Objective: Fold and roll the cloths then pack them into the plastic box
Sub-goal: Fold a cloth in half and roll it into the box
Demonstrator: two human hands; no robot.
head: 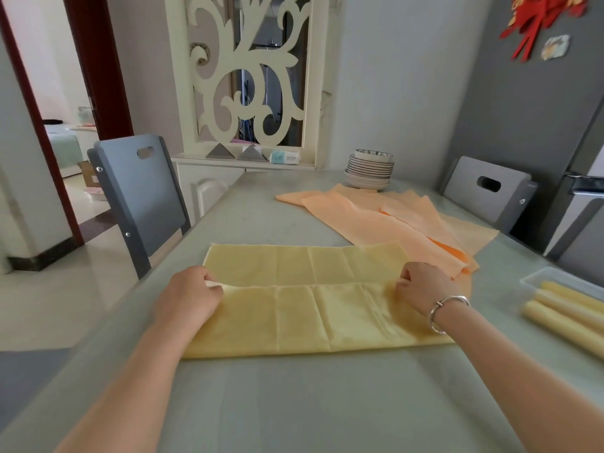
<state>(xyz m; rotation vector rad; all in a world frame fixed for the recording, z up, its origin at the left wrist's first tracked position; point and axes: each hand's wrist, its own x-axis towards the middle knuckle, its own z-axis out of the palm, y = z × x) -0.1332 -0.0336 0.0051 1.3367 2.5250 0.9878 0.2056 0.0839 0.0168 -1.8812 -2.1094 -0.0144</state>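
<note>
A: Status, left to right?

B: Left hand (189, 289) pinches the left end of the near flap of the pale yellow rectangular cloth (304, 308). The cloth lies flat on the pale grey-green counter (294, 403), long side across, straight in front of the person. Right hand (421, 282), silver bangle (446, 310) on the wrist, pinches the same flap's right end. The flap edge sits about halfway up the cloth.

A: So which step?

B: Folding, I'd say: lengthwise fold in progress, near edge being carried toward the far edge. Not rolled yet.

A: Next move needs?

B: Both hands advancing evenly so the flap edge meets the far edge square, then let go and flatten. After that, roll from one short end, tight.

A: Remaining stock?

B: Pile of peach-orange flat cloths (385, 217) further back on the right, just touching the yellow one's far right corner, unfolded. A stack of white ceramic plates (369, 173) stands behind them.

A: Box?

B: Clear plastic box (536, 279) at the right edge, already holding several pale yellow rolled cloths (568, 312). Partly cut off by the frame, so I can't tell the free room.
</note>
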